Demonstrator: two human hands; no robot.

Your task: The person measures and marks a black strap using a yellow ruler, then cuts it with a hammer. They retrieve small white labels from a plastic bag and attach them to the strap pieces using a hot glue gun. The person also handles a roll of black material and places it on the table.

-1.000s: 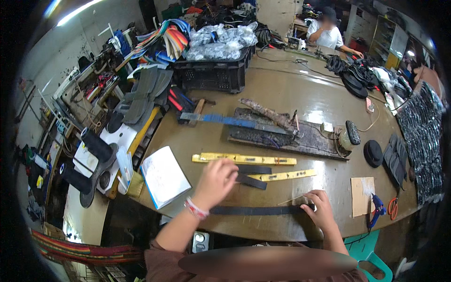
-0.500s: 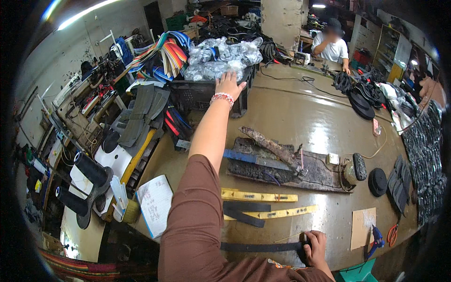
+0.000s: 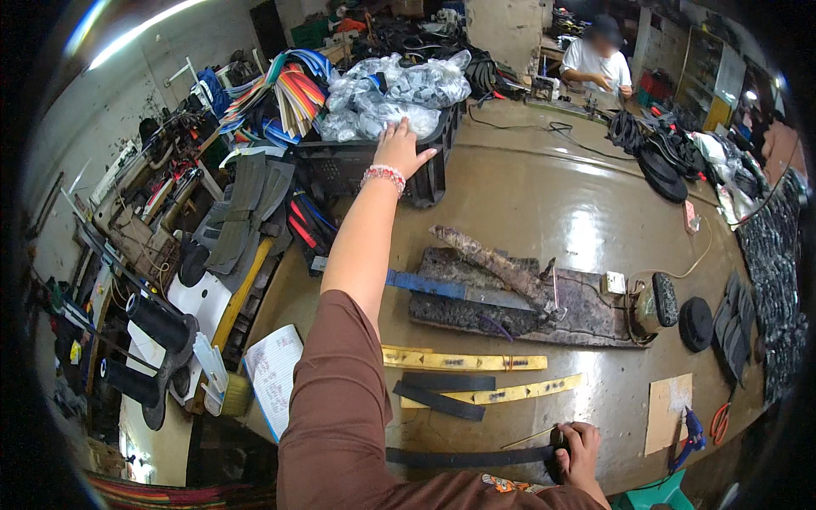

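My left hand (image 3: 399,151) is stretched far forward, fingers apart. It touches or hovers just above clear plastic bags (image 3: 378,115) heaped in a black crate (image 3: 425,174). At the near edge of the table, the fingers of my right hand (image 3: 580,450) are curled over the end of a flat black strap (image 3: 467,457). A thin yellowish stick (image 3: 529,438) lies beside that hand. Beyond the strap are yellow marked strips (image 3: 463,361), with two short black strap pieces (image 3: 442,399) crossed by them.
A dark, crusted board (image 3: 586,297) with a blue-handled blade (image 3: 425,285) lies mid-table. A glue gun (image 3: 693,433), orange-handled scissors (image 3: 720,422) and cardboard (image 3: 667,408) are at right. A notebook (image 3: 276,374) and thread spools (image 3: 157,319) are at left. A person (image 3: 599,64) sits opposite.
The view has shifted slightly. My left hand stays at the plastic bags, and my right hand stays on the strap. The person opposite has lowered a hand from the face toward the table.
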